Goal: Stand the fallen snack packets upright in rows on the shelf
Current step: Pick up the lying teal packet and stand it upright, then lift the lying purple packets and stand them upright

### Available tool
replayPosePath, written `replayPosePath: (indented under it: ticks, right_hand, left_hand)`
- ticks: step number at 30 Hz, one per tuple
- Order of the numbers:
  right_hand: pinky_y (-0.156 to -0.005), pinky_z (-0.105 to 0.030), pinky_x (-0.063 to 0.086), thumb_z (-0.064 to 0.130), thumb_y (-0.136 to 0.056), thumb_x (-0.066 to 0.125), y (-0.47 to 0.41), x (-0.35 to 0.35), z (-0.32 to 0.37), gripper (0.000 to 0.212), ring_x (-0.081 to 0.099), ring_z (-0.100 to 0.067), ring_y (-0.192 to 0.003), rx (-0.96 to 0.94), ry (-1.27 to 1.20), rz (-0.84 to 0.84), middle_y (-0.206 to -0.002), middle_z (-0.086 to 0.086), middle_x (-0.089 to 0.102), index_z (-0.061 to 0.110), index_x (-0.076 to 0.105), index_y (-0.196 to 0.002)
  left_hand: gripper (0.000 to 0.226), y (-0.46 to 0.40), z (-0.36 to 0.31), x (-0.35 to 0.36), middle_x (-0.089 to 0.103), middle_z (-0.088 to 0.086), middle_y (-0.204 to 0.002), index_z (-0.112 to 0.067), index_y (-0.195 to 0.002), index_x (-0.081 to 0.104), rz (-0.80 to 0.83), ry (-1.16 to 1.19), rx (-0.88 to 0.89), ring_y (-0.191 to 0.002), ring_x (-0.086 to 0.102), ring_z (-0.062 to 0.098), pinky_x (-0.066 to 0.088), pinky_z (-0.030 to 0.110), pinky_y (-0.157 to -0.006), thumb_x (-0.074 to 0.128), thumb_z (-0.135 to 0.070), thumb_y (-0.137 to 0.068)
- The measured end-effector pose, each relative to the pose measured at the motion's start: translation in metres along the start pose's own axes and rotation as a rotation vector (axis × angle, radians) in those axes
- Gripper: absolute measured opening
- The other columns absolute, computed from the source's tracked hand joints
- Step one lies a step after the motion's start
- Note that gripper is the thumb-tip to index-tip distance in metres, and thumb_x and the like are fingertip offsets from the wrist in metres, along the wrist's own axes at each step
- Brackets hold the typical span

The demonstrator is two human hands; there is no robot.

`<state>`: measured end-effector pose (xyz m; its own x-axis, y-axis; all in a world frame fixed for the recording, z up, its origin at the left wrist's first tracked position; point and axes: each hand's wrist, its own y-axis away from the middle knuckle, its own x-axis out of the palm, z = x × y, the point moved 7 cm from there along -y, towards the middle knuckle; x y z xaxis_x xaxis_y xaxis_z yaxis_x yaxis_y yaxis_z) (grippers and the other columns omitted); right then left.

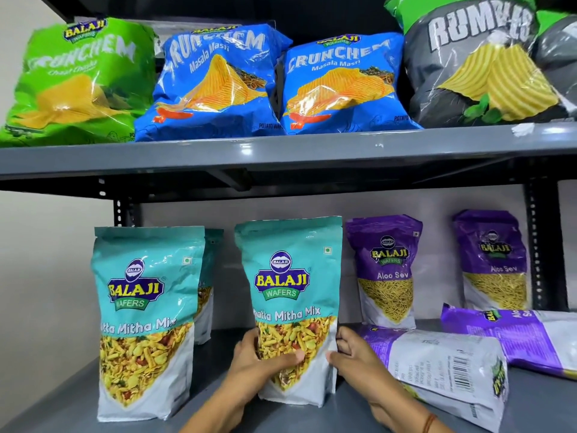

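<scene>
I see my left hand (265, 362) and right hand (354, 359) clasping the lower sides of an upright teal Khatta Mitha Mix packet (292, 295) on the lower shelf (212, 364). Open floor lies between it and the teal packet at left (145, 320). Just right, two purple Aloo Sev packets (443, 367) lie fallen; two more stand behind (385, 270).

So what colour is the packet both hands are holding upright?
Teal on top, white at the bottom, seen in the head view: the Khatta Mitha Mix packet.
</scene>
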<state>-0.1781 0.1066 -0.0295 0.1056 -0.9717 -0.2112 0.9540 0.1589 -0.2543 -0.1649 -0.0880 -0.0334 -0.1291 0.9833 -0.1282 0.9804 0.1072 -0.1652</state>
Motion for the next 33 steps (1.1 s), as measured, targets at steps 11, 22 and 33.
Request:
replayPosePath:
  ticks: [11, 22, 33]
  right_hand:
    - [-0.097, -0.020, 0.041, 0.005, -0.090, 0.061, 0.023, -0.012, 0.034, 0.042, 0.053, -0.007, -0.121, -0.160, -0.036, -0.069, -0.128, 0.008, 0.057, 0.028, 0.053, -0.125]
    - [-0.092, -0.015, 0.045, 0.014, -0.097, 0.052, -0.018, -0.206, 0.025, 0.024, 0.051, -0.012, -0.098, 0.077, 0.569, 0.073, -0.097, 0.003, 0.064, -0.001, 0.065, -0.110]
    - [-0.053, -0.017, 0.039, 0.038, -0.087, 0.057, -0.047, -0.203, -0.019, 0.027, 0.054, 0.000, -0.051, 0.105, 0.602, 0.350, -0.057, 0.014, 0.059, 0.015, 0.068, -0.078]
  left_hand:
    - [0.126, 0.068, -0.040, 0.015, 0.020, 0.008, -0.153, -0.027, -0.152, 0.018, -0.551, -0.036, 0.083, -0.143, 0.026, 0.029, 0.022, 0.054, -0.113, 0.091, -0.035, -0.049]
    - [0.012, 0.098, -0.019, 0.190, 0.054, 0.013, -0.095, -0.002, -0.093, 0.059, 0.216, 0.617, -0.535, -0.080, 0.053, 0.024, 0.042, 0.039, -0.077, 0.066, -0.007, -0.086]
    - [0.024, 0.072, -0.027, 0.248, 0.072, 0.012, -0.065, -0.010, -0.101, 0.066, -0.016, 0.685, -0.388, -0.049, 0.067, 0.024, 0.055, 0.031, -0.039, 0.053, 0.004, -0.087]
